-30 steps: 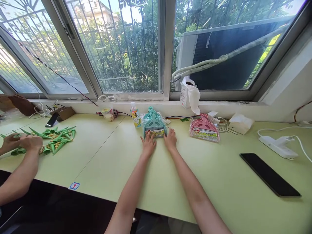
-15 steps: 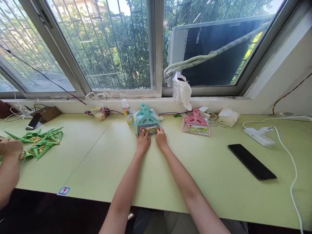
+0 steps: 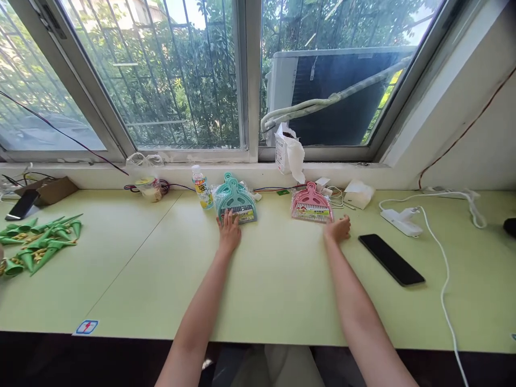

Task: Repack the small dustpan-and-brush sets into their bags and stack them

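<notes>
Rests the left hand [image 3: 229, 236] on the lower front of the teal set [image 3: 233, 200], with fingers spread rather than wrapped round it. Has the right hand [image 3: 337, 230] at the lower right corner of the pink set [image 3: 310, 202], with fingers partly curled; cannot tell whether gripping or merely touching. See both on the bench [image 3: 278, 279], with teal just beside the bottle [image 3: 203, 190], pink farther right. Judging by looks, should handle light and fairly stiff, but slippery in the clear film [image 3: 252, 194]. Best to take hold by both side edges, not by loose film.
</notes>
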{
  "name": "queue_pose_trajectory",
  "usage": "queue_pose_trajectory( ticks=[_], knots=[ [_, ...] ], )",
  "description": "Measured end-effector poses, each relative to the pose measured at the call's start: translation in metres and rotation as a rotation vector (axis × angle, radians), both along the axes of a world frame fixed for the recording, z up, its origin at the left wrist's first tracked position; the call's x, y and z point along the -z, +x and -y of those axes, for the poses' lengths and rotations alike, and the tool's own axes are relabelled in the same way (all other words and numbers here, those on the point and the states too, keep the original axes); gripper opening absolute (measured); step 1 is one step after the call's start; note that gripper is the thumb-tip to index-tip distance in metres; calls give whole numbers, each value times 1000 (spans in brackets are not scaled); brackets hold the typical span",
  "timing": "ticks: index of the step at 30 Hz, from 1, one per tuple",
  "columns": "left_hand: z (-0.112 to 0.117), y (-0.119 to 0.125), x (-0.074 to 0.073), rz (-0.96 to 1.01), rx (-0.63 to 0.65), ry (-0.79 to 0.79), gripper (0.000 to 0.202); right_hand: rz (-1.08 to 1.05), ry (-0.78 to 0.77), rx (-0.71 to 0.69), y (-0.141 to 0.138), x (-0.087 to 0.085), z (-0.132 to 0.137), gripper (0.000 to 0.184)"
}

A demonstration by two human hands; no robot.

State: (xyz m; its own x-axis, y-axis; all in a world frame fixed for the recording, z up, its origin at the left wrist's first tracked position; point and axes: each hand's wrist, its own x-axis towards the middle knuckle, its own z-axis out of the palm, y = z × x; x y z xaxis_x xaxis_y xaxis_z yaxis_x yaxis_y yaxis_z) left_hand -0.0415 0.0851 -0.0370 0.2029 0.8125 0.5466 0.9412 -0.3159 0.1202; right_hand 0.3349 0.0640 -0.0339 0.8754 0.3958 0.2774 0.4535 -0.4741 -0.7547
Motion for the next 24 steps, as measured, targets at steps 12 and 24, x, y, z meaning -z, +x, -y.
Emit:
queue_pose_trajectory(
  ticks=[12, 24],
  knots=[
    [-2, 1, -1, 2, 136, 70, 51, -88, -385, -461, 76, -3, -19, 26],
    [5, 2, -7, -63, 155, 74, 47, -171, -383, -488, 64, -12, -25, 24]
  ],
)
